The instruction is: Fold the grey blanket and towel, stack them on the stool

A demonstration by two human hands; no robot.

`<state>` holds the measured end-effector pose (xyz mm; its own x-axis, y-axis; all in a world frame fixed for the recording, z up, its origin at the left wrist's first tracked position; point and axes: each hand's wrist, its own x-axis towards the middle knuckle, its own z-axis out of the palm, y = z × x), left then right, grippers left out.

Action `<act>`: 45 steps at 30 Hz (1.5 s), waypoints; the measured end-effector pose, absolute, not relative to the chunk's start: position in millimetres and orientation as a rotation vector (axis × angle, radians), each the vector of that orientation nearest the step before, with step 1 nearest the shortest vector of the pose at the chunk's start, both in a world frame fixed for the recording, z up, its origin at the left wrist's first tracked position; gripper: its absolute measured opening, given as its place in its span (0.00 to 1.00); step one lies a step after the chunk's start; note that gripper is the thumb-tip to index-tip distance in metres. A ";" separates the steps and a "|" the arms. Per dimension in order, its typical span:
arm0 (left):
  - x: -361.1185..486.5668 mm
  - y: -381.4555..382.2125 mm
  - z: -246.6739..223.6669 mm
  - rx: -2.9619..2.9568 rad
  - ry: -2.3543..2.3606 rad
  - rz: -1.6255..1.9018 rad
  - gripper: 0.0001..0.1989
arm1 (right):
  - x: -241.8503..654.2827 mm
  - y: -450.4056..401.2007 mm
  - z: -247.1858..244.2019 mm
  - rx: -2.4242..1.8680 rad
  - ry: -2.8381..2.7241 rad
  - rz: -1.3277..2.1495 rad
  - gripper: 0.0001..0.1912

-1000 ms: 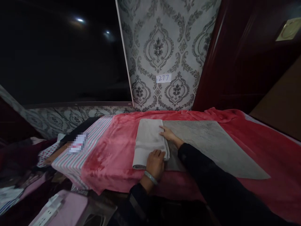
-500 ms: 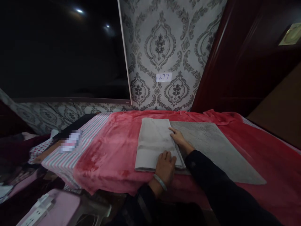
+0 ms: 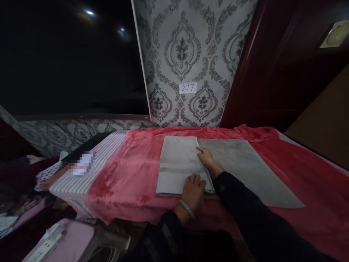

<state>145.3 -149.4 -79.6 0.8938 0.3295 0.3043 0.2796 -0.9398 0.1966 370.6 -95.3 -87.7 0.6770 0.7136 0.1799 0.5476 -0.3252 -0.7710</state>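
Note:
A grey cloth (image 3: 242, 163) lies on a red plush blanket. Its left part is doubled over into a paler, layered rectangle (image 3: 178, 156), while its right part stays spread flat with a fuzzy surface. My left hand (image 3: 193, 191), wearing a bangle, rests on the near right corner of the folded part; its fingers lie on top, slightly bent, with the thumb apart. Farther back, my right hand (image 3: 206, 159) is at the fold's right edge, index finger stretched over it and the other fingers bent around the edge. The right thumb and the cloth's underside are hidden.
The red blanket (image 3: 128, 174) covers a surface over a striped sheet (image 3: 106, 147). A pixelated item (image 3: 82, 163) lies at left. A pink stool (image 3: 69, 240) carries a power strip (image 3: 46, 249). Behind are a large screen (image 3: 73, 65) and patterned wall (image 3: 182, 65).
The view has shifted slightly. Both hands stay at nearly the same places on the folded grey cloth, and the fold looks the same.

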 end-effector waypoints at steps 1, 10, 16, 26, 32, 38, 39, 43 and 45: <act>143.5 -148.5 -80.2 2.876 0.448 0.498 0.18 | 370.8 -95.6 -88.4 -2.031 -0.981 0.239 0.32; 112.9 -39.0 -23.9 2.658 0.536 0.441 0.25 | 373.4 -90.9 -82.2 -2.108 -1.054 0.233 0.29; 113.8 6.6 -38.2 2.828 0.881 -0.003 0.36 | 367.2 -92.3 -81.5 -2.201 -1.061 0.194 0.30; 130.6 41.4 -47.7 2.861 0.821 0.126 0.28 | 398.7 -73.2 -61.0 -2.277 -1.132 0.250 0.29; 185.3 74.0 -43.3 2.830 0.947 0.042 0.33 | 413.1 -46.2 -57.9 -2.292 -1.112 0.178 0.29; 205.1 81.5 -52.9 2.881 0.950 0.091 0.35 | 413.5 -43.7 -82.4 -2.313 -1.063 0.060 0.27; 204.3 82.3 -54.7 2.876 0.937 0.104 0.36 | 412.6 -45.3 -86.6 -2.327 -1.052 0.047 0.28; 200.3 87.8 -57.8 2.822 0.900 0.094 0.39 | 410.3 -49.8 -89.4 -2.395 -1.085 -0.020 0.29; 200.2 89.9 -57.3 2.817 0.883 0.086 0.39 | 409.2 -50.2 -81.6 -2.440 -1.136 -0.018 0.29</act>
